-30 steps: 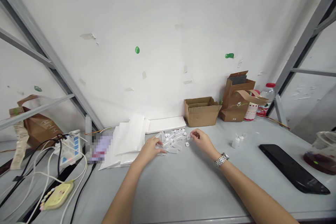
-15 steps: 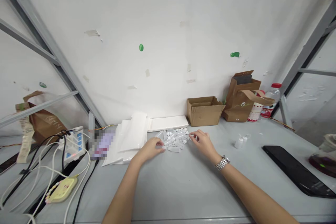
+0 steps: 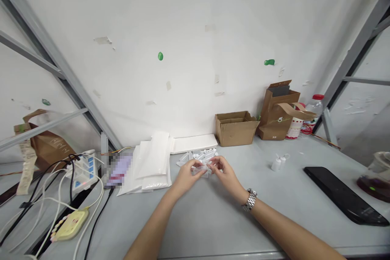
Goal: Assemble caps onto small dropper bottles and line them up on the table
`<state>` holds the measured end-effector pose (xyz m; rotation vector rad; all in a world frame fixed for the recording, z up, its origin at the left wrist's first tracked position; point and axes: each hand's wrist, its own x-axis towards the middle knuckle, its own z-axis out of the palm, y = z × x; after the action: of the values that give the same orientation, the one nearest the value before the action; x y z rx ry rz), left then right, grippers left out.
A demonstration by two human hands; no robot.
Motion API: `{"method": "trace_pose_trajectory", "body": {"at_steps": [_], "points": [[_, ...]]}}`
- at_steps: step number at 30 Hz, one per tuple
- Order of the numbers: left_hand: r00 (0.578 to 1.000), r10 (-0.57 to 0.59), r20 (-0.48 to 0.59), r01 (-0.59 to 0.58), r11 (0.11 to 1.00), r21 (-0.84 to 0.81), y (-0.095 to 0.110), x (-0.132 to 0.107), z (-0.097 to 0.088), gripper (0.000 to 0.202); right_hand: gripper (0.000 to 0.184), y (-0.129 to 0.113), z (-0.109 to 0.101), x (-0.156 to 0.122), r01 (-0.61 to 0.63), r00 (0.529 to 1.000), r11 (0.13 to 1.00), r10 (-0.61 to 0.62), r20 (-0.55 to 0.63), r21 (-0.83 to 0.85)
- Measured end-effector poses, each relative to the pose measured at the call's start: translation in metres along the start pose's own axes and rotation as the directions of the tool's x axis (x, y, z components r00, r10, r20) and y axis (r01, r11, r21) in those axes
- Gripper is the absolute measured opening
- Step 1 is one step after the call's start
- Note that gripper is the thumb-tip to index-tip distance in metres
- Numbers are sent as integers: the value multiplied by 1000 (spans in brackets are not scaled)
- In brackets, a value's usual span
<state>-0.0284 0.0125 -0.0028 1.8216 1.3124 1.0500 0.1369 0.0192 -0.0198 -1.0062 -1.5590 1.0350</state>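
Observation:
A pile of small translucent plastic bottles and white caps lies on the grey table. My left hand is closed in a pinch at the pile's front edge, with a small clear plastic bottle at its fingertips. Facing it, my right hand has its fingertips pressed together close to the left ones. What the right fingers hold is too small to make out. Both hands partly cover the pile.
White plastic bags lie left of the pile, a white flat stack behind it. An open cardboard box and brown paper bag stand behind right. Two small white bottles, a black phone-like slab and a power strip flank the hands.
My hands have come together from either side of the pile, the left moving right and the right moving left. Their fingertips now nearly meet in front of the pile.

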Motion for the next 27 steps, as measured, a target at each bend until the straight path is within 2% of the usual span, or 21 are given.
{"method": "trace_pose_trajectory", "body": {"at_steps": [4, 7, 9, 11, 14, 18, 22, 24, 27], "points": [[998, -40, -42, 37, 997, -65, -2, 1, 5, 24, 32, 3, -4, 5, -52, 999, 992, 52, 5, 116], [980, -147, -132, 101, 947, -305, -4, 5, 8, 30, 34, 0, -5, 7, -76, 997, 984, 78, -7, 161], [959, -243, -147, 134, 844, -520, -3, 6, 11, 33, 34, -2, -3, 6, -104, 994, 976, 97, 45, 193], [945, -314, -91, 170, 711, -682, 0, 6, 16, 35, 34, -4, 1, 4, -158, 982, 955, 125, 144, 252], [938, -347, -13, 211, 600, -772, 4, 5, 24, 35, 34, -4, 8, 1, -222, 954, 913, 132, 268, 342], [939, -344, 3, 211, 568, -796, 5, 3, 29, 35, 31, -7, 11, -2, -235, 956, 892, 140, 259, 385], [954, -298, 22, 189, 545, -817, 5, 4, 26, 32, 30, -9, 8, -2, -258, 956, 897, 184, 229, 358], [957, -287, 31, 196, 566, -801, 5, 5, 23, 30, 30, -8, 7, -1, -267, 954, 901, 198, 226, 341], [957, -289, 16, 210, 656, -725, 4, 7, 19, 30, 29, -5, 8, -1, -266, 953, 907, 197, 231, 326]]}}
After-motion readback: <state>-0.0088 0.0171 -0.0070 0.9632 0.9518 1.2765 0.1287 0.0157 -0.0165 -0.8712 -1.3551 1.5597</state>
